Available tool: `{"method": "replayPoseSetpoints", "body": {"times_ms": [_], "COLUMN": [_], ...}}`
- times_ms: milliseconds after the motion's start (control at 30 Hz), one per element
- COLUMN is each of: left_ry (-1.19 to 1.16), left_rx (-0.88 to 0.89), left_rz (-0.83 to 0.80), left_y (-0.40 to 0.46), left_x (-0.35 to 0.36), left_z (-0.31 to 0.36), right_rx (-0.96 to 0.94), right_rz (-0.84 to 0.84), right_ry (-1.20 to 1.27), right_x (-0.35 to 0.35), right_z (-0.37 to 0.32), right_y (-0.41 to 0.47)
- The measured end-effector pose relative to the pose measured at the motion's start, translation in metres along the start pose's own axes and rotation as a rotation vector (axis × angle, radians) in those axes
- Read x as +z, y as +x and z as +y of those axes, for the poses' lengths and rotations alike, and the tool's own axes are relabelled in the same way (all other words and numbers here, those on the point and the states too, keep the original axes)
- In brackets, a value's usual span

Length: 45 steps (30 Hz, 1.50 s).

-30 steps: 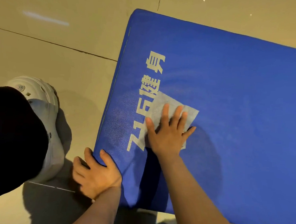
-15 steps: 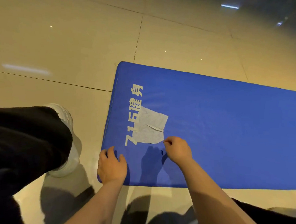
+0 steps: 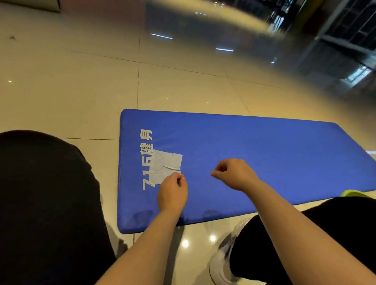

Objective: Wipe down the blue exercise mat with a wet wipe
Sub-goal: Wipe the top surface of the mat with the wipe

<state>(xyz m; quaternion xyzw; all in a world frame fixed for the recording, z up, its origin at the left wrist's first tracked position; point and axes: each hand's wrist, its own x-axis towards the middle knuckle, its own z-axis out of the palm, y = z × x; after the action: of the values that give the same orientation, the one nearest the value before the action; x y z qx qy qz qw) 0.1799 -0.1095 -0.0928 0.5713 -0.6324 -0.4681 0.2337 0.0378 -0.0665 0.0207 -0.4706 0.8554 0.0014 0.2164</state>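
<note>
A: Where is the free room on the mat (image 3: 269, 159)?

B: Its whole right stretch lies bare. A flat wipe (image 3: 166, 166) covers the lettering on the left.

A: What stands in the way?

B: Both knees flank the near edge; a white shoe (image 3: 219, 266) sits just beside it. The tiled floor (image 3: 76, 93) beyond is open.

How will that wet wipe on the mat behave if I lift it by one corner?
The wet wipe is probably limp: it lies flat on the blue mat with a crease across it, so it should drape and fold rather than hold shape. It looks thin and light. Being damp, it may cling slightly and peel off rather than slide.
</note>
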Motion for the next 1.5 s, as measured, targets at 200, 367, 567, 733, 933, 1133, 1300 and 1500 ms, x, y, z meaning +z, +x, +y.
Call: {"method": "replayPoseSetpoints", "body": {"times_ms": [200, 367, 567, 733, 933, 1133, 1300, 1500], "left_ry": [0.030, 0.108, 0.064, 0.096, 0.385, 0.784, 1.048, 0.910], "left_rx": [-0.035, -0.075, -0.107, -0.098, 0.046, 0.362, 0.617, 0.450], "left_rz": [0.005, -0.037, 0.056, 0.050, 0.048, -0.188, -0.432, -0.063], "left_y": [-0.001, 0.002, 0.021, 0.023, 0.066, 0.167, 0.239, 0.326], "left_x": [-0.009, -0.008, -0.011, -0.004, 0.005, 0.033, 0.069, 0.039], "left_z": [-0.004, -0.024, -0.029, -0.035, -0.027, -0.056, -0.118, -0.148], "right_rx": [0.006, 0.000, -0.030, -0.059, -0.008, 0.088, 0.049, 0.152], "right_rz": [-0.020, -0.115, -0.182, -0.231, -0.211, -0.141, 0.015, 0.178], "right_ry": [-0.099, -0.100, -0.094, -0.075, 0.007, 0.060, 0.026, 0.074], "right_x": [-0.038, -0.029, -0.019, 0.005, 0.038, 0.084, 0.116, 0.178], "right_z": [0.019, 0.025, 0.022, 0.018, 0.028, 0.028, 0.026, 0.023], "right_y": [-0.003, 0.013, 0.039, 0.058, 0.092, 0.167, 0.280, 0.368]}}
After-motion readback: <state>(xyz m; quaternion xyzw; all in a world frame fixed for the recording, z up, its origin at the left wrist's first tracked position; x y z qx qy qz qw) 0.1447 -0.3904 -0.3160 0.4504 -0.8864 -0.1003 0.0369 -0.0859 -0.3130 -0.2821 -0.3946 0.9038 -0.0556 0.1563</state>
